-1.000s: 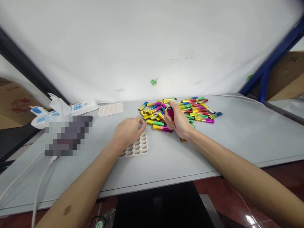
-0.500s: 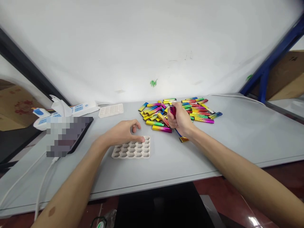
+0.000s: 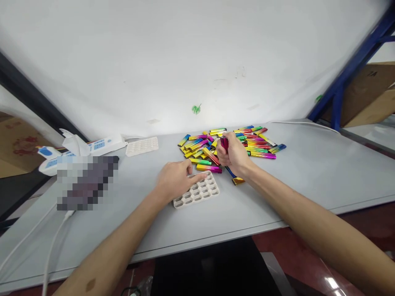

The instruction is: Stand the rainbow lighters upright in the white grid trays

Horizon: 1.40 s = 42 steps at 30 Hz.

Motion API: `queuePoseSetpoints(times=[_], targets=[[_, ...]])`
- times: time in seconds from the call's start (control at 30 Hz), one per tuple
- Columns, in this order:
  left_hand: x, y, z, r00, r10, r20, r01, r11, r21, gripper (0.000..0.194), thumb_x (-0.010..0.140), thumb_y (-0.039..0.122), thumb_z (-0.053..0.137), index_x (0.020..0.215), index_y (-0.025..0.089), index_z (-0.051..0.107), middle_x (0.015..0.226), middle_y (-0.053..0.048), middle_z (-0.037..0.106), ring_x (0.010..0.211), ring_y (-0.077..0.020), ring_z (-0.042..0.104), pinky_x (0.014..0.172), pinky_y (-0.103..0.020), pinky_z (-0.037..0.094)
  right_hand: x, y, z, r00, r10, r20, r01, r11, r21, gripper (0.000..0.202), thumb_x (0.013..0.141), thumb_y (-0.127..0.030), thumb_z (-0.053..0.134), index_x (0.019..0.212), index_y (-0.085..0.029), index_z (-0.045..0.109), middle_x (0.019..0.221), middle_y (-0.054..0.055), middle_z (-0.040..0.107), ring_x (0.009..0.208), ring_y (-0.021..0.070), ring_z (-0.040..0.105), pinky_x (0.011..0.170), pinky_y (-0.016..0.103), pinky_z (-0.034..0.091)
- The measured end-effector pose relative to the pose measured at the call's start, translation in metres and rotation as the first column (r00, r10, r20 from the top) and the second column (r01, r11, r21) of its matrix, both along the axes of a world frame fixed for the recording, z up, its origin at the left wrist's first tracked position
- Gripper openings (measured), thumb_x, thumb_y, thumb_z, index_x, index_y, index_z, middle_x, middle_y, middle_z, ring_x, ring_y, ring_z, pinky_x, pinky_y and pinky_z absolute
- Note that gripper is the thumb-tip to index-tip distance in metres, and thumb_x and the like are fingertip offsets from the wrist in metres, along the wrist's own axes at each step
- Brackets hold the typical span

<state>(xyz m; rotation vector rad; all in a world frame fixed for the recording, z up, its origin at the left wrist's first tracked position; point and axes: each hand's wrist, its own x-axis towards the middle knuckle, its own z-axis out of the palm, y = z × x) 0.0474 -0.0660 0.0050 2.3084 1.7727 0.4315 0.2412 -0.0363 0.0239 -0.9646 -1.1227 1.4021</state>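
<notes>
Head view: the right hand [image 3: 235,155] holds a few lighters [image 3: 224,142] in a closed grip, upright, just before the lighter pile [image 3: 247,142]. The left hand [image 3: 176,181], fingers loosely spread, rests on the honeycomb tray [image 3: 200,191] on the table [image 3: 308,172]. Best to pin the tray flat and feed lighters singly.

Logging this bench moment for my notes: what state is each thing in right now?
Left hand: fingers resting on the near tray, not gripping.
Right hand: grip shut on a magenta lighter, held upright.
Near tray: flat on the table, visible cells empty.
Far tray: flat, untouched.
Lighter pile: loose, lying flat.
Power strip: lying on the table, cable attached.
</notes>
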Motion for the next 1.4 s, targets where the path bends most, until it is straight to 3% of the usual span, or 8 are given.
queuePoseSetpoints(times=[0.2, 0.43, 0.57, 0.67, 0.8, 1.03, 1.23, 1.4], targets=[[0.005, -0.001, 0.002, 0.98, 0.055, 0.193, -0.049, 0.998, -0.032, 0.045, 0.095, 0.06, 0.04, 0.071, 0.024, 0.05, 0.067, 0.0, 0.064, 0.066, -0.0201, 0.059, 0.058, -0.03, 0.034, -0.003, 0.001, -0.005, 0.999, 0.033, 0.023, -0.035, 0.996, 0.086, 0.054, 0.089, -0.07, 0.048, 0.068, -0.021, 0.054, 0.057, -0.004, 0.041, 0.048, 0.0102, 0.036, 0.046, 0.025, 0.033], [-0.02, 0.018, 0.013, 0.901, 0.233, 0.366, -0.259, 0.966, 0.022, 0.037, 0.094, 0.049, 0.044, 0.071, 0.023, 0.055, 0.06, 0.002, 0.058, 0.062, -0.0162, 0.055, 0.063, -0.028, 0.036, -0.006, -0.007, -0.006, 0.945, 0.171, 0.28, -0.253, 0.924, 0.287, 0.032, 0.079, -0.044, 0.079, 0.098, -0.022, 0.067, 0.096, 0.0, 0.07, 0.087, 0.0142, 0.062, 0.082, 0.029, 0.047], [-0.031, 0.024, 0.013, 0.893, 0.249, 0.375, -0.299, 0.951, 0.081, 0.031, 0.092, 0.043, 0.049, 0.071, 0.022, 0.057, 0.059, 0.003, 0.056, 0.061, -0.0152, 0.051, 0.063, -0.028, 0.035, -0.018, -0.013, -0.003, 0.914, 0.287, 0.287, -0.366, 0.889, 0.277, 0.031, 0.088, -0.047, 0.07, 0.102, -0.023, 0.057, 0.097, 0.003, 0.074, 0.074, 0.0143, 0.062, 0.068, 0.03, 0.047], [-0.035, 0.024, 0.01, 0.907, 0.214, 0.361, -0.264, 0.96, 0.093, 0.025, 0.089, 0.039, 0.051, 0.072, 0.021, 0.058, 0.059, 0.003, 0.054, 0.059, -0.0144, 0.048, 0.061, -0.027, 0.033, -0.034, -0.017, -0.002, 0.868, 0.224, 0.443, -0.393, 0.854, 0.339, 0.027, 0.093, -0.047, 0.062, 0.102, -0.024, 0.052, 0.088, 0.0, 0.074, 0.064, 0.0134, 0.057, 0.064, 0.03, 0.044], [-0.041, 0.025, 0.008, 0.939, 0.09, 0.332, -0.129, 0.987, 0.097, 0.001, 0.076, 0.022, 0.058, 0.076, 0.021, 0.058, 0.059, 0.005, 0.054, 0.057, -0.0129, 0.046, 0.058, -0.026, 0.031, -0.052, -0.02, -0.006, 0.832, 0.19, 0.521, -0.43, 0.814, 0.39, 0.024, 0.092, -0.041, 0.066, 0.099, -0.024, 0.05, 0.089, 0.0, 0.073, 0.078, 0.0168, 0.065, 0.075, 0.033, 0.048], [-0.039, 0.027, 0.01, 0.947, 0.067, 0.315, -0.091, 0.994, 0.064, 0.009, 0.082, 0.026, 0.055, 0.078, 0.021, 0.061, 0.056, 0.005, 0.054, 0.054, -0.0129, 0.045, 0.058, -0.027, 0.031, -0.051, -0.02, -0.013, 0.786, 0.06, 0.615, -0.416, 0.788, 0.455, 0.022, 0.089, -0.037, 0.07, 0.099, -0.023, 0.056, 0.081, -0.001, 0.069, 0.075, 0.0166, 0.064, 0.072, 0.03, 0.049], [-0.037, 0.029, 0.009, 0.952, 0.087, 0.294, -0.112, 0.991, 0.068, 0.018, 0.087, 0.035, 0.053, 0.079, 0.022, 0.062, 0.059, 0.004, 0.058, 0.057, -0.0143, 0.05, 0.059, -0.027, 0.034, -0.045, -0.027, -0.013, 0.624, -0.083, 0.777, -0.511, 0.709, 0.486, 0.028, 0.089, -0.041, 0.071, 0.105, -0.022, 0.058, 0.088, 0.001, 0.069, 0.079, 0.0177, 0.064, 0.072, 0.03, 0.047], [-0.037, 0.029, 0.006, 0.959, 0.066, 0.275, -0.09, 0.993, 0.076, 0.021, 0.087, 0.038, 0.05, 0.078, 0.022, 0.061, 0.061, 0.003, 0.061, 0.059, -0.0145, 0.052, 0.059, -0.028, 0.035, -0.032, -0.025, -0.004, 0.551, -0.313, 0.774, -0.425, 0.692, 0.583, 0.028, 0.101, -0.044, 0.049, 0.095, -0.02, 0.062, 0.099, 0.006, 0.07, 0.097, 0.0212, 0.061, 0.083, 0.033, 0.045]])
